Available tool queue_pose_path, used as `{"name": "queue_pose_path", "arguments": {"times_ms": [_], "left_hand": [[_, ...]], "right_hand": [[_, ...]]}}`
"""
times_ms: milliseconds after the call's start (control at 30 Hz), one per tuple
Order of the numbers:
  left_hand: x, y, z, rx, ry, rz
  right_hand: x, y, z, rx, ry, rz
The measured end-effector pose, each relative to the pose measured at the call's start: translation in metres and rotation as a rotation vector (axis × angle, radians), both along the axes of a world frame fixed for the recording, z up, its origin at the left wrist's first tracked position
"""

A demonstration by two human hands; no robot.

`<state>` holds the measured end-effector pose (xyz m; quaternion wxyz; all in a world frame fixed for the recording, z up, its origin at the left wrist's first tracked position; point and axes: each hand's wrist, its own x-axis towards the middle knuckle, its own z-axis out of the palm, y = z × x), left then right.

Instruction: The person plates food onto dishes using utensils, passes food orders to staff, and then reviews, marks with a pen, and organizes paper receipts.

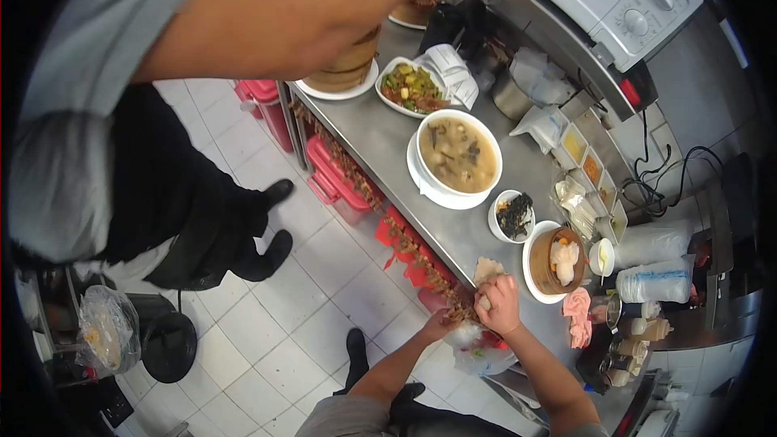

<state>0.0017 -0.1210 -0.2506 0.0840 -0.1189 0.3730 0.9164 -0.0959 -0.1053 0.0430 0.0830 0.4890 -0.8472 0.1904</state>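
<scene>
At the counter's front edge, my right hand [498,305] is closed around something pale, mostly hidden by the fingers. A crumpled tan piece [488,269], cloth or paper, lies just beyond its knuckles; whether it is part of what I grip is unclear. My left hand [439,325] hangs a little lower, just off the edge, above a clear plastic bag [477,356]. Its fingers are curled and partly hidden. Nearest on the counter are a bamboo steamer [571,287] with pale dumplings on a white plate [530,271] and a small bowl topped with dark seaweed strips [514,214].
A large bowl of soup [457,154] and a vegetable dish [411,89] stand farther along the steel counter [380,146]. At upper left, a co-worker's arm [251,24] reaches to stacked steamers [344,65]. Red bins [340,178] sit below; condiment trays [587,158] line the back.
</scene>
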Motion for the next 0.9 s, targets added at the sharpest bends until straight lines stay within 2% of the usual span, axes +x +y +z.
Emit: {"name": "queue_pose_path", "arguments": {"times_ms": [133,167,267,400,467,533,600,633,733,800,833,900], "left_hand": [[0.015,-0.018,0.014,-0.282,-0.024,-0.071],[0.019,-0.024,0.018,-0.246,-0.032,-0.103],[0.031,-0.045,0.023,-0.425,-0.076,-0.249],[0.072,-0.086,0.032,-0.554,-0.125,-0.233],[0.098,-0.114,0.039,-0.619,-0.114,-0.214],[0.108,-0.143,0.057,-0.563,-0.067,-0.193],[0.118,-0.156,0.118,-0.432,-0.036,-0.200],[0.114,-0.154,0.149,-0.499,0.046,-0.263],[0.078,-0.141,0.254,-0.743,0.291,-0.430],[0.047,-0.106,0.325,-0.940,0.481,-0.536],[0.033,-0.084,0.352,-0.964,0.525,-0.523],[0.012,-0.034,0.405,-1.058,0.691,-0.509]], "right_hand": [[0.001,0.001,0.003,-0.002,-0.004,-0.001],[0.001,0.001,0.003,-0.008,-0.003,-0.001],[0.001,0.004,0.002,-0.007,0.005,-0.016],[0.010,0.017,0.004,-0.030,-0.021,-0.074],[0.020,0.056,0.004,-0.004,-0.101,-0.093],[0.031,0.114,-0.001,-0.024,0.005,-0.180],[0.033,0.159,0.004,0.074,-0.036,-0.426],[0.039,0.178,0.005,0.125,-0.067,-0.554],[0.051,0.173,0.051,-0.045,0.039,-0.599],[0.062,0.166,0.070,-0.139,-0.012,-0.429],[0.073,0.164,0.085,-0.183,-0.372,-0.280],[0.090,0.160,0.122,-0.132,-0.679,0.034]]}}
